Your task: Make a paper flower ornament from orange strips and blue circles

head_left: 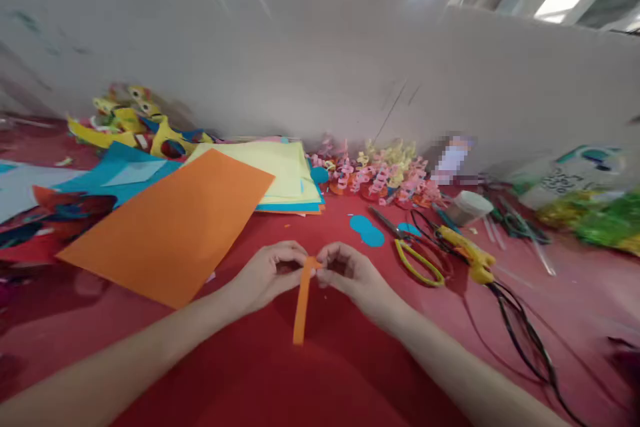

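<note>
Near the middle of the red table, my left hand (pixel 270 273) pinches the top of a narrow orange paper strip (pixel 301 310), which hangs down toward me. Close on its right, my right hand (pixel 355 273) has its thumb and fingertips together on a small folded or pointed end at the top of the same strip. The exact shape of that end is partly hidden by the fingertips. To the left of my left hand lies a large orange sheet (pixel 175 233).
Yellow-handled scissors (pixel 419 263), blue paper circles (pixel 371 236) and a yellow glue gun (pixel 470 255) with a dark cable lie to the right. Behind stand pink curled paper pieces (pixel 380 180) and stacked sheets (pixel 280 170). Yellow paper figures (pixel 130 123) sit back left.
</note>
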Action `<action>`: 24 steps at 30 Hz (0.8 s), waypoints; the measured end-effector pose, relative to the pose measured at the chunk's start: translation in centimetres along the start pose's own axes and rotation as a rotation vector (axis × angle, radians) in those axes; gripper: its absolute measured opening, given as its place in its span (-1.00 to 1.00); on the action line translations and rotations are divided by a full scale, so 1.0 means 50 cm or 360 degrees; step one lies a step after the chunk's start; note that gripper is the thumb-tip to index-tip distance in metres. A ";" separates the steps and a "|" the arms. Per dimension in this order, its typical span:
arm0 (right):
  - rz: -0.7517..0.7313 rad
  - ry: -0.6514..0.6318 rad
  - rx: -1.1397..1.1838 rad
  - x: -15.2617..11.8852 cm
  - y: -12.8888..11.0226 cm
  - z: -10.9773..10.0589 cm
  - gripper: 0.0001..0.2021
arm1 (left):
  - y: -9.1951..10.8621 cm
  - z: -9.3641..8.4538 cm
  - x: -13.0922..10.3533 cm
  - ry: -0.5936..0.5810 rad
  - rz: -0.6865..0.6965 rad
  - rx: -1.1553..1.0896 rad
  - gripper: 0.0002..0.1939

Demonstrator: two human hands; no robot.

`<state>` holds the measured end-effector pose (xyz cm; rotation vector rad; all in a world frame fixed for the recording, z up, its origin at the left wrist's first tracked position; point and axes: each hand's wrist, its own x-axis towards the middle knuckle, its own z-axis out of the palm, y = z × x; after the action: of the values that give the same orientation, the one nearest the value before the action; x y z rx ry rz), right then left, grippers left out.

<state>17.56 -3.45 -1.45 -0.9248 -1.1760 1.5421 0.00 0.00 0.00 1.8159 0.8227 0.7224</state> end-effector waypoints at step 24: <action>-0.0946 0.0178 -0.1333 -0.018 -0.013 0.002 -0.93 | 0.006 0.002 -0.003 0.0082 -0.0043 0.0284 -0.88</action>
<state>17.84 -4.29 -0.77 -1.0226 -1.8478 0.4916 0.04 -0.24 0.22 1.9472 0.9699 0.6998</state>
